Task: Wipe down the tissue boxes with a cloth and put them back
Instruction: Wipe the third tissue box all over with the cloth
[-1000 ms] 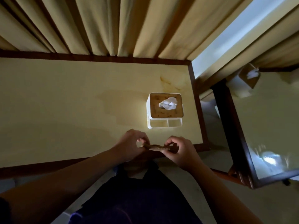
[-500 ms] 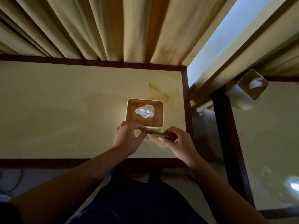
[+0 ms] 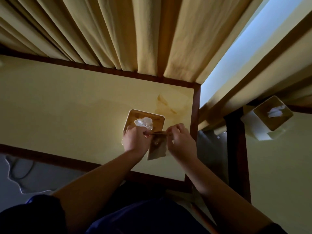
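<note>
Brown cloth, a small square rag [image 3: 157, 146], is hanging between the two hands in the head view, its top edge stretched roughly left to right and its body drooping toward the person. The left hand [image 3: 135, 141] is pinching the left end of that edge with curled fingers [image 3: 143, 133], and the right hand [image 3: 181, 141] is pinching the right end with its own fingers curled round it. Both hands are hovering over the near part of the white square tissue box with a wooden lid [image 3: 145, 119], which is sitting on the pale yellow counter with a dark wood rim [image 3: 67, 115], near its right end.

The relation that matters: the box is lying just beyond and under the fingers, slightly left of the cloth's middle, so the left hand is the nearer one and is partly covering the box's near left corner. A white tissue [image 3: 144, 123] is sticking up out of the lid, just past the left knuckles. I judge the wipe itself is not yet begun, since the cloth is held taut above the box rather than pressed on it; whether it is touching the near wall, I cannot tell.

A second white tissue box with a wooden lid [image 3: 270, 115] is standing well apart on the neighbouring pale counter [image 3: 278, 166] to the right, across a gap. Beige pleated curtains [image 3: 118, 39] are hanging behind.
</note>
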A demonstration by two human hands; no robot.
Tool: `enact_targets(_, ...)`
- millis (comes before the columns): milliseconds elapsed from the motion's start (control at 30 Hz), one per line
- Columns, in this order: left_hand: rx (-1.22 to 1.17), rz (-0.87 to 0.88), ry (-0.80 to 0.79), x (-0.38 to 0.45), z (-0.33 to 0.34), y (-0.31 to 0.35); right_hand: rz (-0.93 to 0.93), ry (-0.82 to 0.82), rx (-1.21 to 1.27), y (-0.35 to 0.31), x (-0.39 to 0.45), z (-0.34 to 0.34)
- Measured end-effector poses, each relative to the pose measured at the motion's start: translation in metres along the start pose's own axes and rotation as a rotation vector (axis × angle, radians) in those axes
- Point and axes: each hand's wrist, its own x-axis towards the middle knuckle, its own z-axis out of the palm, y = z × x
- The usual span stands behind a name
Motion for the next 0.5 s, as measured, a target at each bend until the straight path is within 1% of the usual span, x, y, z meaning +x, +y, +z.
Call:
enact_targets(100,0.051,-0.031,-0.001,0.001,-0.002,0.006,-0.247,-0.037,-0.16,-0.009,0.001,0.011)
enact_targets(167,0.036,0.006,0.024,0.001,-0.011,0.007,-0.261,-0.018,-0.207,-0.015,0.003,0.015)
enact_targets(200,0.013,0.07,0.061,0.001,-0.017,0.004,-0.247,-0.008,-0.209,-0.017,0.004,0.016)
enact_targets(233,0.024,0.181,0.123,0.003,-0.024,0.0,-0.235,0.0,-0.214,-0.018,0.005,0.016)
enact_targets(300,0.127,0.457,0.203,0.01,-0.031,-0.012,-0.23,0.002,-0.248,-0.02,0.005,0.015)
enact_targets(333,0.173,0.579,0.203,0.017,-0.032,-0.019,-0.232,0.007,-0.266,-0.021,0.005,0.015)
enact_targets(367,0.195,0.668,0.167,0.025,-0.031,-0.025,-0.23,0.009,-0.276,-0.024,0.004,0.015)
enact_targets(433,0.198,0.783,0.098,0.04,-0.024,-0.033,-0.22,0.011,-0.287,-0.029,0.002,0.014)
enact_targets(500,0.214,0.837,0.04,0.051,-0.02,-0.036,-0.199,0.02,-0.303,-0.035,0.002,0.013)
